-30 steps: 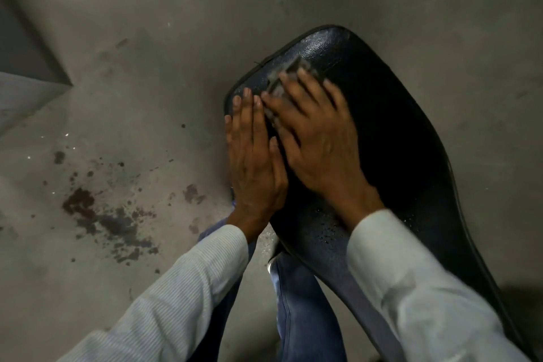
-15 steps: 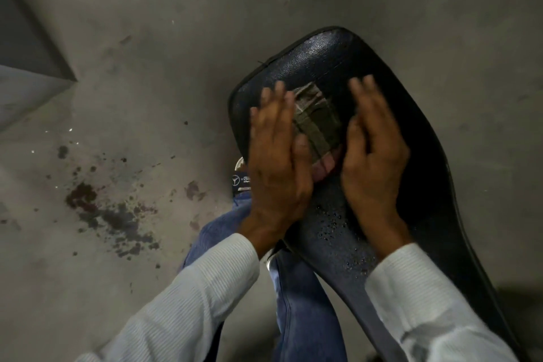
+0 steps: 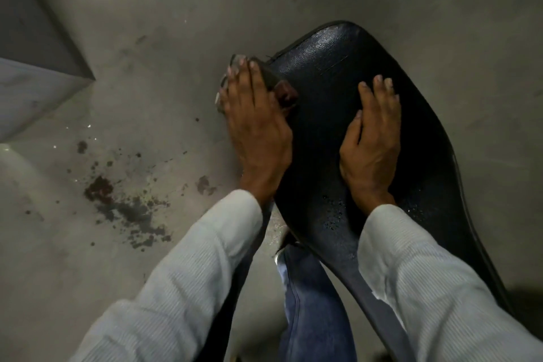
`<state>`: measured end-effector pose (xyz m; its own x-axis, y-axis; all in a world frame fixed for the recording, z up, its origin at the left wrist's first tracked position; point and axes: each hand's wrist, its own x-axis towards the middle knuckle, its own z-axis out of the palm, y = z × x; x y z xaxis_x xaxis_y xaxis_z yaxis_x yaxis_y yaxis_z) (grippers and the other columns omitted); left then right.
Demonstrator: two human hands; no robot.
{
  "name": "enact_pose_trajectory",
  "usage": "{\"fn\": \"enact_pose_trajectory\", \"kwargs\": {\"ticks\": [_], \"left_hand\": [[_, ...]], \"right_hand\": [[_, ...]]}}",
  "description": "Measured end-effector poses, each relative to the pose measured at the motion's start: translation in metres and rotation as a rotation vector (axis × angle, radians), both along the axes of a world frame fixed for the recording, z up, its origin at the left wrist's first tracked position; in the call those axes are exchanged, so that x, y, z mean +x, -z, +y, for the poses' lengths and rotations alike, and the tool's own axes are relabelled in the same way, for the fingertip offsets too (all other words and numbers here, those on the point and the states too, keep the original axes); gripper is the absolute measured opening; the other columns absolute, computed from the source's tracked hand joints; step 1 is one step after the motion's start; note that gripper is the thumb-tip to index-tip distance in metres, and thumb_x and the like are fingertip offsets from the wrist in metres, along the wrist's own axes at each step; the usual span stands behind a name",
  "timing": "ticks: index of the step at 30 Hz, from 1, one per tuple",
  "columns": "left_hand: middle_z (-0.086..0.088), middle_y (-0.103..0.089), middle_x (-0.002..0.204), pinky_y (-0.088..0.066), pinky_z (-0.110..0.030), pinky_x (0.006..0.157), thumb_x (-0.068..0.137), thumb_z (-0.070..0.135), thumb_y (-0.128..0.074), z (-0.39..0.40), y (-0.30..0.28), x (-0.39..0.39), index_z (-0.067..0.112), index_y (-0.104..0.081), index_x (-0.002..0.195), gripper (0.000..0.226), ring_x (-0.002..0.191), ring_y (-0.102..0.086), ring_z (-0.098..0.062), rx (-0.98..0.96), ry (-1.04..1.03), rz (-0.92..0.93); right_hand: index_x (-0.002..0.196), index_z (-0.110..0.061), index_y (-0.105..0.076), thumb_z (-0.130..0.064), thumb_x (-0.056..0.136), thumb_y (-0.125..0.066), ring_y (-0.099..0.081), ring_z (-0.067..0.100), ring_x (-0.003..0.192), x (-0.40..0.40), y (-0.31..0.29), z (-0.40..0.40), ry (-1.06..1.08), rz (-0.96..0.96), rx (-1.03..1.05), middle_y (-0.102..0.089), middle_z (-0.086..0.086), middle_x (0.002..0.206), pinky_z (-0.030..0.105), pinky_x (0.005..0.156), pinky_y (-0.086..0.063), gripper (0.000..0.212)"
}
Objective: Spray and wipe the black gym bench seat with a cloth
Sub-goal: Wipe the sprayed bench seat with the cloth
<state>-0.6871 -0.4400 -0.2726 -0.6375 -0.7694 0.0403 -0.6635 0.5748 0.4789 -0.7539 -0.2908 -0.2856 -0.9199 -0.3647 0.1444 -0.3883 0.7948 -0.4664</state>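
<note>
Fingers (image 3: 244, 79) of the left hand (image 3: 258, 126), straight and close together, press the folded cloth (image 3: 271, 78) over the black bench seat's (image 3: 332, 126) left edge, while the right hand (image 3: 371, 138) lies flat, steadying; even pressure should clear the remaining droplets (image 3: 333, 214).

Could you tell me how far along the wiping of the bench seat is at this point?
Spraying looks done: droplets bead on the black bench seat near the wrists. In hand: the left hand presses the cloth over the seat's left edge while the right hand rests flat. Left: wiping those near-end droplets.
</note>
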Motion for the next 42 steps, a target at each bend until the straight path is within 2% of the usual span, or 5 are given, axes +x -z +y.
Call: {"fn": "enact_pose_trajectory", "kwargs": {"ticks": [5, 22, 27, 33, 42], "left_hand": [[-0.019, -0.024, 0.175, -0.011, -0.053, 0.135, 0.11, 0.031, -0.045, 0.058, -0.016, 0.024, 0.002, -0.033, 0.164, 0.062, 0.165, -0.019, -0.035, -0.011, 0.421, -0.052], [-0.015, -0.028, 0.174, -0.013, -0.056, 0.134, 0.111, 0.029, -0.045, 0.041, -0.013, -0.017, 0.004, -0.037, 0.163, 0.059, 0.165, -0.021, -0.033, 0.025, 0.738, 0.041], [-0.024, -0.031, 0.171, -0.022, -0.057, 0.133, 0.107, 0.006, -0.052, 0.036, -0.032, 0.019, -0.007, -0.04, 0.158, 0.054, 0.162, -0.028, -0.035, 0.365, 0.644, 0.195], [-0.021, -0.035, 0.17, -0.027, -0.057, 0.13, 0.111, 0.014, -0.046, -0.019, -0.022, -0.004, -0.004, -0.041, 0.159, 0.052, 0.162, -0.03, -0.034, 0.245, 0.632, 0.114], [-0.018, -0.032, 0.172, -0.007, -0.05, 0.136, 0.11, 0.022, -0.046, 0.019, -0.005, -0.035, 0.001, -0.039, 0.161, 0.056, 0.164, -0.022, -0.035, 0.085, 0.978, 0.068]], "right_hand": [[0.155, -0.002, -0.056, -0.001, 0.107, -0.044, -0.041, 0.038, 0.16, -0.003, -0.001, 0.0, -0.003, 0.017, 0.005, -0.047, 0.021, 0.168, 0.047, 0.136, -0.024, 0.049], [0.149, -0.002, -0.063, 0.002, 0.11, -0.043, -0.051, 0.026, 0.154, 0.004, -0.034, 0.021, 0.234, -0.152, -0.283, -0.059, 0.013, 0.159, 0.041, 0.128, -0.042, 0.044], [0.156, -0.002, -0.056, -0.01, 0.115, -0.038, -0.044, 0.031, 0.159, 0.049, -0.043, 0.031, 0.063, -0.112, -0.122, -0.052, 0.015, 0.165, 0.055, 0.131, -0.036, 0.045], [0.161, -0.007, -0.051, -0.026, 0.114, -0.044, -0.043, 0.037, 0.159, 0.039, -0.021, -0.024, -0.072, 0.015, 0.165, -0.05, 0.017, 0.167, 0.059, 0.133, -0.029, 0.051], [0.172, -0.017, -0.027, -0.032, 0.117, -0.029, -0.018, 0.027, 0.17, 0.072, -0.032, 0.028, 0.486, -0.173, 0.299, -0.024, 0.007, 0.181, 0.056, 0.137, -0.019, 0.057]]}}
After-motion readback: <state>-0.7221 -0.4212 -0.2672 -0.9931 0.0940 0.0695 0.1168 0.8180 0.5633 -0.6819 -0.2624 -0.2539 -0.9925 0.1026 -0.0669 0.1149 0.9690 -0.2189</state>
